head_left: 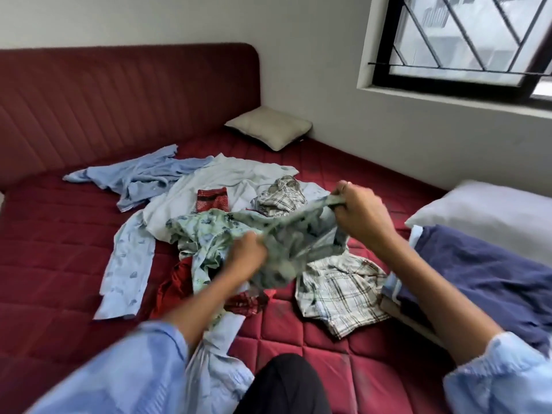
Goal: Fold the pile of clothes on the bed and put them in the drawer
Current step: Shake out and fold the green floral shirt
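Observation:
A pale green floral garment [209,231] is stretched between my hands above a pile of clothes on the red quilted bed [53,234]. My left hand [248,252] grips its lower bunched part, and my right hand [358,210] holds one edge up higher. Under it lie a checked shirt [340,291], a second checked piece [283,195], a red patterned cloth [212,200], a white shirt [227,177], a light blue shirt [143,177] and pale blue printed trousers [128,264]. No drawer is in view.
A beige cushion [268,127] lies at the bed's far corner by the wall. A white pillow [490,207] and a navy blanket [484,282] sit at the right. The red padded headboard [119,100] runs along the left, and a barred window [460,40] is above.

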Demonstrator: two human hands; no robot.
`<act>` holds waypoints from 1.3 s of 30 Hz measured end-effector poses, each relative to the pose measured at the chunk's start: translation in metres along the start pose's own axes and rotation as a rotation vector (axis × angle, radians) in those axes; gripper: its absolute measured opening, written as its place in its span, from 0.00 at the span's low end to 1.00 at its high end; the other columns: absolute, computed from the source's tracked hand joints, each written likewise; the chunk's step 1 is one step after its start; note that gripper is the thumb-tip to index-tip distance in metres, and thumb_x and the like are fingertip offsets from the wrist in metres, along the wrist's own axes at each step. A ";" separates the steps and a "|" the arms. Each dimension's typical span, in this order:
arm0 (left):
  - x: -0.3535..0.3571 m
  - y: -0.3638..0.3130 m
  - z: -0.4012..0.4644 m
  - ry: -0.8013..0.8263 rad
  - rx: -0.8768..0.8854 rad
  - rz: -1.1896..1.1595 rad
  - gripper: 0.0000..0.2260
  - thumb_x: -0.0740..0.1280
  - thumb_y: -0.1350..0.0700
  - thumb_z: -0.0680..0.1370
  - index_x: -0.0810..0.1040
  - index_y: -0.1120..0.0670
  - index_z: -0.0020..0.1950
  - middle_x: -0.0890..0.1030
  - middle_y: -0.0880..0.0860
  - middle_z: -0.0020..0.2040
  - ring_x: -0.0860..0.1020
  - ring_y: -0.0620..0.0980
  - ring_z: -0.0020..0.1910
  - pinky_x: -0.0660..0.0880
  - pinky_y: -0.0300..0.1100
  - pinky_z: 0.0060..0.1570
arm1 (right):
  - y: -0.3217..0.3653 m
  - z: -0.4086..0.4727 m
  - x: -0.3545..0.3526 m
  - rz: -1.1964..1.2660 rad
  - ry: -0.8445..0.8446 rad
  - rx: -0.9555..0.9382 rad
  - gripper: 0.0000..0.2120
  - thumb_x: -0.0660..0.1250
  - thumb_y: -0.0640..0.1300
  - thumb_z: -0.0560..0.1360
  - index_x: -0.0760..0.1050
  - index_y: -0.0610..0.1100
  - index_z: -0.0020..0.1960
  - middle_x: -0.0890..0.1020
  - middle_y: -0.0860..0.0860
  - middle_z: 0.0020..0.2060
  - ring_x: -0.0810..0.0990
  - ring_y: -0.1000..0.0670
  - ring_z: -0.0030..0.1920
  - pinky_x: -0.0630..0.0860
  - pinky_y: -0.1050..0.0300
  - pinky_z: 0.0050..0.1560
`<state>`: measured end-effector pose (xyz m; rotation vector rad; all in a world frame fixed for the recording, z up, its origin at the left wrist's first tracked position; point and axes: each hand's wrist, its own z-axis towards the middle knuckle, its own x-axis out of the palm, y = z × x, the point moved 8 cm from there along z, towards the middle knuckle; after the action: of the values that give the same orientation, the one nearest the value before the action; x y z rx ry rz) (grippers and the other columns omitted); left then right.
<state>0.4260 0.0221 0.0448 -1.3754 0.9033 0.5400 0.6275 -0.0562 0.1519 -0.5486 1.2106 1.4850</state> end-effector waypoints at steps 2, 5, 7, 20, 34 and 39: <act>-0.089 -0.011 0.020 -0.167 0.065 0.151 0.08 0.61 0.60 0.77 0.76 0.61 0.53 0.80 0.61 0.48 0.78 0.60 0.45 0.74 0.45 0.40 | 0.022 0.015 -0.022 -0.114 -0.035 -0.096 0.07 0.64 0.43 0.74 0.72 0.47 0.52 0.78 0.47 0.52 0.78 0.37 0.50 0.67 0.51 0.41; -0.212 -0.045 0.022 -0.397 0.178 0.341 0.11 0.60 0.60 0.76 0.76 0.61 0.56 0.78 0.66 0.55 0.77 0.67 0.54 0.74 0.54 0.50 | 0.079 0.036 -0.055 -0.294 -0.159 -0.269 0.11 0.64 0.42 0.73 0.71 0.45 0.55 0.78 0.46 0.52 0.80 0.38 0.51 0.72 0.49 0.42; -0.279 -0.072 -0.001 -0.534 0.213 0.423 0.11 0.61 0.59 0.76 0.76 0.58 0.57 0.77 0.66 0.56 0.76 0.68 0.55 0.74 0.56 0.52 | 0.120 0.050 -0.086 -0.330 -0.255 -0.285 0.13 0.64 0.41 0.72 0.71 0.43 0.57 0.80 0.44 0.52 0.80 0.38 0.51 0.70 0.50 0.42; -0.512 -0.037 -0.105 -0.717 -0.019 -0.140 0.22 0.60 0.50 0.75 0.74 0.63 0.63 0.77 0.63 0.61 0.77 0.62 0.58 0.77 0.52 0.55 | 0.310 0.094 -0.176 1.100 0.341 -0.124 0.16 0.59 0.26 0.72 0.78 0.44 0.48 0.80 0.45 0.49 0.81 0.47 0.49 0.82 0.46 0.46; -0.682 -0.071 -0.257 -1.201 -0.185 0.571 0.19 0.63 0.46 0.79 0.74 0.62 0.60 0.77 0.62 0.55 0.76 0.61 0.56 0.71 0.50 0.55 | 0.453 0.079 -0.303 0.897 0.056 -0.433 0.06 0.64 0.39 0.75 0.74 0.38 0.50 0.79 0.40 0.51 0.82 0.45 0.42 0.83 0.54 0.40; -0.669 -0.051 -0.254 -0.982 -0.034 -0.368 0.13 0.70 0.56 0.77 0.70 0.63 0.44 0.77 0.60 0.33 0.79 0.54 0.33 0.81 0.48 0.42 | 0.478 0.062 -0.282 0.931 0.341 -0.263 0.17 0.48 0.32 0.77 0.66 0.33 0.63 0.71 0.38 0.58 0.82 0.40 0.27 0.73 0.64 0.20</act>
<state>0.0256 -0.1171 0.6241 -1.0652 -0.1514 0.8248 0.2915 -0.0735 0.5980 -0.4316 1.6643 2.4295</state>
